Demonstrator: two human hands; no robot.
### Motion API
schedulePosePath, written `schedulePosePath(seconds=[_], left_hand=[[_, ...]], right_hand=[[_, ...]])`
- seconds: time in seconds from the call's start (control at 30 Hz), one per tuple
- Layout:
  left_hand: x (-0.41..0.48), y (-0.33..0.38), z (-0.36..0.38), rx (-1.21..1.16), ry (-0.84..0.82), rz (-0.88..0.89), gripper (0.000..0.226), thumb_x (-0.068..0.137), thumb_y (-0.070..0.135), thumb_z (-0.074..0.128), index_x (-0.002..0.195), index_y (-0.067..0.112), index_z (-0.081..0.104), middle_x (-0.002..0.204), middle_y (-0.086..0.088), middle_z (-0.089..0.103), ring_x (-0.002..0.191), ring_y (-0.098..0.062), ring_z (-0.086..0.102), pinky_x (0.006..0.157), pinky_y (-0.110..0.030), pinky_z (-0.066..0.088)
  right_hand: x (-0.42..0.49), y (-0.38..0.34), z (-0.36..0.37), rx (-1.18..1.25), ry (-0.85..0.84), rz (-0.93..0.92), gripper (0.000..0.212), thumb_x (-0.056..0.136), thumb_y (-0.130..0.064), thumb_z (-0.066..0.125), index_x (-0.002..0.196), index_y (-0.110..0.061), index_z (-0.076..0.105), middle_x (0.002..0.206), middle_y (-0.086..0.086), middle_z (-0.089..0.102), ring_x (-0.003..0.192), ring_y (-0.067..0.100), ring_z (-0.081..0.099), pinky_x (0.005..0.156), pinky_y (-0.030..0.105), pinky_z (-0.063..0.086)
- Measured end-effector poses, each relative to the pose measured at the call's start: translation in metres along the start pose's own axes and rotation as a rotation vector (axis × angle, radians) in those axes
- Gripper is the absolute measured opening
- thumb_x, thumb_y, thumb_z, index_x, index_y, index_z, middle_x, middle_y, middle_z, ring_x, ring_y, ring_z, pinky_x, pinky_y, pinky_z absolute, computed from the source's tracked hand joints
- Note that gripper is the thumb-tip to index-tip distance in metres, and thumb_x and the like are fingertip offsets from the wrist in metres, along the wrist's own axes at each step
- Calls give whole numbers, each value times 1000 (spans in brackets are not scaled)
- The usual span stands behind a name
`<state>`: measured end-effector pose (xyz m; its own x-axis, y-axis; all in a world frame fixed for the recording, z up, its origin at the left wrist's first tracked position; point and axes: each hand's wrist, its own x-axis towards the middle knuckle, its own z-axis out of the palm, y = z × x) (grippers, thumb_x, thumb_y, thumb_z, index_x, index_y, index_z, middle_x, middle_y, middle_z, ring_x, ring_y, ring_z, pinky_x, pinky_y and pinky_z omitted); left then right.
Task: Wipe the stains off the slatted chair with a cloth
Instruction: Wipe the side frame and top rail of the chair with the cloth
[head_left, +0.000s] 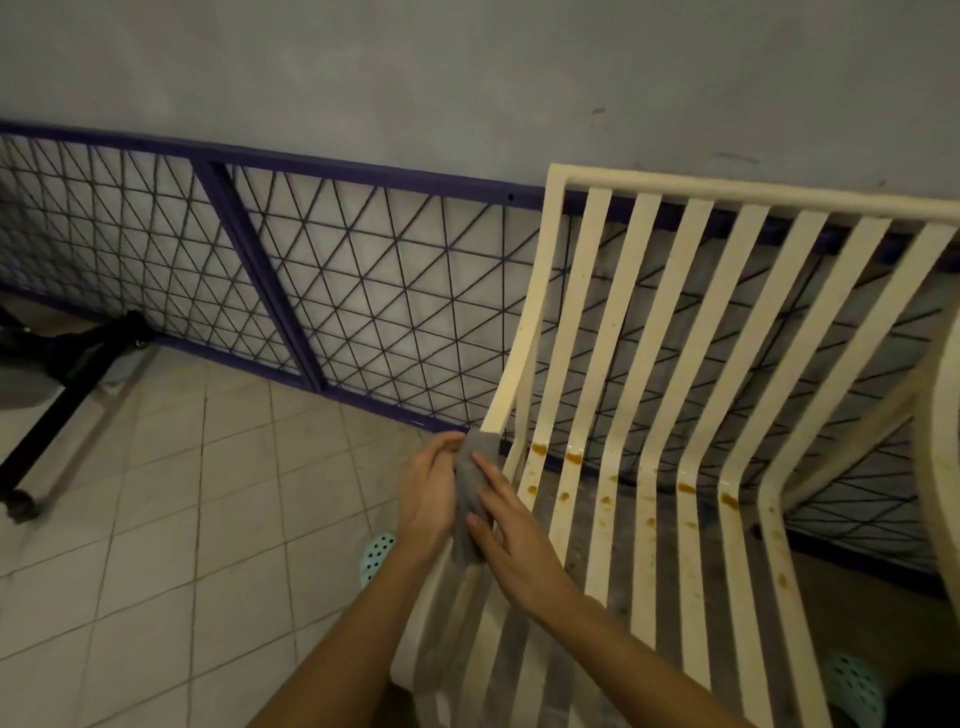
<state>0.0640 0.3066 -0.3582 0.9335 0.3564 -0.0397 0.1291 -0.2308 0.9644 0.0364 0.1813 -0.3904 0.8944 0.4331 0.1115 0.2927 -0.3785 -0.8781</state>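
Note:
A cream slatted chair fills the right half of the head view, its back leaning toward the wall. Brown-orange stains dot the slats around the bend between back and seat. A grey cloth is pressed between both hands at the chair's left edge, just below the left armrest end. My left hand holds the cloth from the left. My right hand lies flat against it from the right, fingers spread.
A purple-framed wire mesh panel leans along the grey wall behind the chair. A black wheeled stand is at the left on the tiled floor. Teal perforated slippers show beneath my arms.

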Motion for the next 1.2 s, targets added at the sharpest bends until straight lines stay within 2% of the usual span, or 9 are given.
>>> schedulePosePath(seconds=[0.17, 0.37, 0.57, 0.67, 0.77, 0.83, 0.93, 1.03, 1.2], left_hand=[[-20, -3, -3, -118, 73, 27, 34, 90, 12, 38, 98, 15, 71, 100, 3, 71, 99, -17, 65, 87, -39, 55], [-56, -17, -22, -104, -6, 25, 24, 94, 11, 58, 116, 19, 65, 109, 8, 66, 101, 0, 63, 79, -18, 53], [-59, -25, -35, -112, 121, -58, 19, 90, 0, 61, 89, 15, 72, 88, -1, 73, 87, -16, 68, 75, -17, 54], [-55, -18, -27, -149, 160, -132, 18, 93, 2, 56, 91, 14, 69, 88, 0, 71, 86, -15, 66, 71, -12, 50], [-60, -15, -17, 19, 145, -77, 23, 99, 14, 47, 98, 14, 70, 87, 5, 68, 82, -5, 62, 70, -13, 49], [-62, -22, -15, 88, 173, -44, 30, 101, 18, 41, 99, 14, 71, 89, 0, 70, 84, -10, 65, 77, -29, 54], [-63, -32, -15, 97, 219, -61, 38, 103, 28, 38, 80, 24, 67, 78, -2, 68, 77, -16, 66, 76, -43, 56], [-62, -31, -15, 76, 241, -44, 44, 104, 32, 37, 70, 18, 62, 69, -1, 64, 67, -16, 61, 71, -42, 54], [-69, -25, -15, 67, 243, -12, 43, 105, 33, 32, 100, 18, 73, 98, 2, 71, 93, -11, 63, 85, -33, 49]], right_hand=[[-32, -25, 22, 149, 5, 69, 46, 102, -33, 45, 147, -38, 35, 156, -31, 13, 139, -15, 16, 112, 11, 21], [-23, -39, 15, 439, 234, 257, 49, 92, 2, 57, 136, -19, 53, 144, -15, 36, 137, 4, 35, 111, 19, 36], [-29, -45, 13, 359, 191, 210, 51, 94, -2, 55, 142, -19, 48, 150, -8, 38, 138, 5, 32, 116, 25, 29], [-19, -44, 22, 665, 367, 490, 46, 96, -9, 57, 140, -14, 47, 140, -2, 47, 129, 14, 44, 107, 27, 40], [-2, -40, 31, 1004, 465, 754, 25, 94, -12, 60, 116, -1, 61, 107, 16, 67, 106, 30, 64, 98, 42, 51], [3, -42, 36, 983, 438, 794, 12, 95, -14, 59, 100, -5, 65, 98, 17, 69, 97, 29, 67, 95, 44, 53], [6, -43, 37, 958, 382, 776, 17, 95, -20, 61, 103, -7, 69, 101, 14, 71, 98, 26, 67, 91, 41, 55], [13, -40, 25, 823, 328, 723, 18, 93, -27, 63, 97, -10, 71, 90, 7, 73, 88, 19, 68, 79, 32, 57], [22, -30, 2, 392, 347, 604, 25, 97, -29, 56, 86, -11, 70, 81, 5, 69, 86, 22, 65, 72, 31, 52]])
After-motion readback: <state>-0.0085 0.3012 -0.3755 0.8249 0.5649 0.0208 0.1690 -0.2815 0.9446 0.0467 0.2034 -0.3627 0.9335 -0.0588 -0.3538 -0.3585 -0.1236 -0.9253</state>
